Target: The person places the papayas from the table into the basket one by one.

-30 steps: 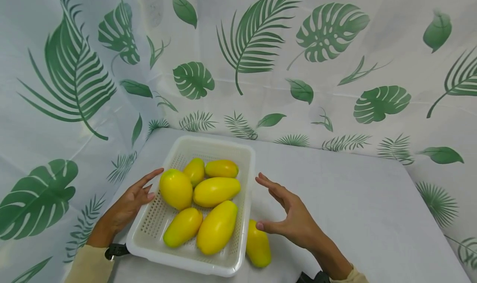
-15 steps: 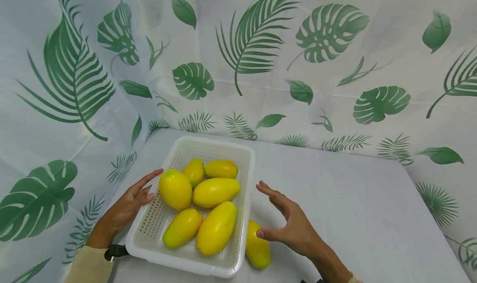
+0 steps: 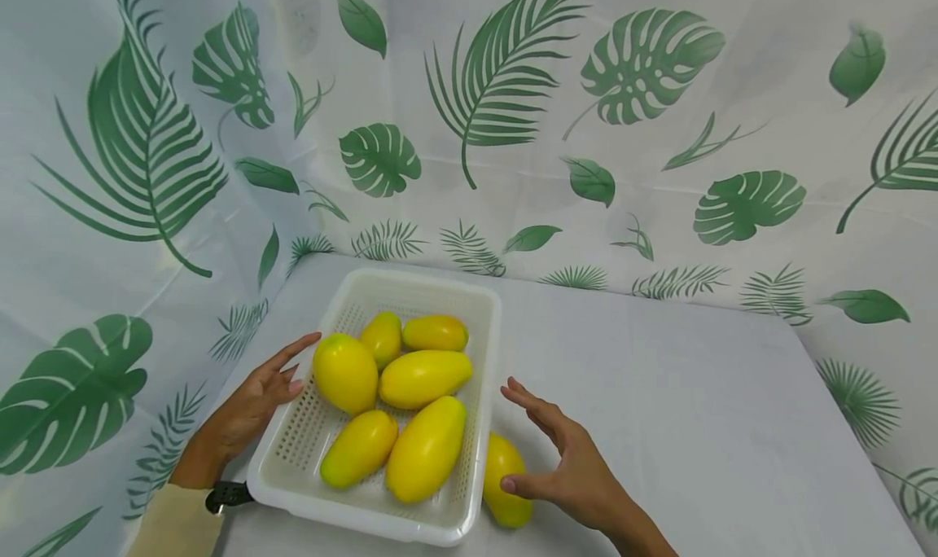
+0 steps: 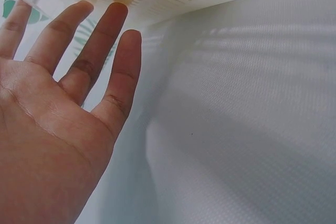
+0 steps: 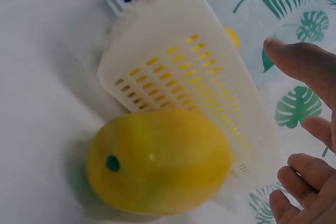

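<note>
Several yellow mangoes, one a large mango (image 3: 427, 449) with a green tip, lie inside a white plastic basket (image 3: 479, 418) with slotted walls. My left hand (image 3: 252, 398) is at the basket's left side with its fingers extended; in the left wrist view the straight fingertips (image 4: 128, 43) reach up to the slotted wall. Outside the basket, by its near right side, another mango (image 3: 507, 492) rests on the table. My right hand (image 3: 579, 467) is held over and to the right of that mango, thumb and fingers spread, holding nothing. The right wrist view shows this mango (image 5: 160, 161) beside the basket wall.
A white cloth covers the table (image 3: 696, 402), which stretches away to the right of the basket. White curtains (image 3: 513, 207) printed with green leaves hang behind and on the left. A black wrist strap (image 3: 229, 494) sits near the basket's front left corner.
My right hand has come down and slightly nearer, its thumb now overlapping the loose mango in the head view. The left hand, basket and mangoes look the same.
</note>
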The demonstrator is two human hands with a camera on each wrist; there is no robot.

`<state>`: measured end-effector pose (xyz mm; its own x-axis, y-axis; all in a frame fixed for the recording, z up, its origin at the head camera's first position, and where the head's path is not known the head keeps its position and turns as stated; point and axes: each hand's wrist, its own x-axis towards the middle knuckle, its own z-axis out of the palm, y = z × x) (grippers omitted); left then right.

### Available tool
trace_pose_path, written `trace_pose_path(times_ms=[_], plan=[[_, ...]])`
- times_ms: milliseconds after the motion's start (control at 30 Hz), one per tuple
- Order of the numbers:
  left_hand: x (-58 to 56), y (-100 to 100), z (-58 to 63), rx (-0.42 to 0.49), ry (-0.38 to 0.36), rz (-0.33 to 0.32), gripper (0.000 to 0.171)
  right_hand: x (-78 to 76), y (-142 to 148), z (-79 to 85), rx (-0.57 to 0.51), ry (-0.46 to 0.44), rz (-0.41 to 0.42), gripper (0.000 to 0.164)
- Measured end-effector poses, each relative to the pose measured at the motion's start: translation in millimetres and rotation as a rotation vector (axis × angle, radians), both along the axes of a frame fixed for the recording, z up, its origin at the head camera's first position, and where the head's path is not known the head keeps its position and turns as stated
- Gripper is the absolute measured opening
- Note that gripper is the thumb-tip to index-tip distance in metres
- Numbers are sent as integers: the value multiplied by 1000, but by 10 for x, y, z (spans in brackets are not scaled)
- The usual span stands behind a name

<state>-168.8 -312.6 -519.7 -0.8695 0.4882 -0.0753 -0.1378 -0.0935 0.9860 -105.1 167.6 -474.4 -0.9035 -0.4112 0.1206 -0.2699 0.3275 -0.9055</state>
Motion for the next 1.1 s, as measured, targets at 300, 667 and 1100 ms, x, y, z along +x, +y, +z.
trace_pose_path(times_ms=[300, 667, 1100], plan=[[-5, 1, -10, 9, -9, 2, 67, 60, 7, -96, 24, -43, 12, 91], [-4, 5, -8, 23, -8, -6, 67, 119, 12, -251, 51, -131, 12, 85], [8, -8, -9, 36, -27, -12, 67, 136, 6, -413, 45, -254, 11, 83]])
